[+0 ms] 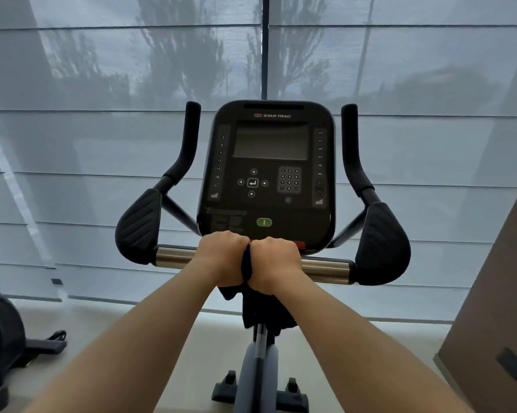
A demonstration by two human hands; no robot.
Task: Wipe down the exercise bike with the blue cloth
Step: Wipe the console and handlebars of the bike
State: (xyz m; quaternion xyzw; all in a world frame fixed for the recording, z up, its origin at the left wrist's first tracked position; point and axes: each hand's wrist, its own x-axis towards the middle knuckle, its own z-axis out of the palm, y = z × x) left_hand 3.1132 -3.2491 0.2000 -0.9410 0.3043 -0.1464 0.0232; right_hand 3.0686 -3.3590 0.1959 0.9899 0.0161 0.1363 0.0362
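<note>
Gripping blue cloth (246, 265), seemingly fists

left hand (221, 257) and right hand (276, 265) fisted together, blue cloth (246, 265) between, on bike handlebar (325, 268)

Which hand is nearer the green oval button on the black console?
Left. The left hand grips the steel crossbar just below-left of the green oval button; the right hand sits lower, slightly right.

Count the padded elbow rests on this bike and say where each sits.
2. The left elbow rest sits at the left end of the crossbar; the right elbow rest sits at its right end. None seem hidden.
</note>
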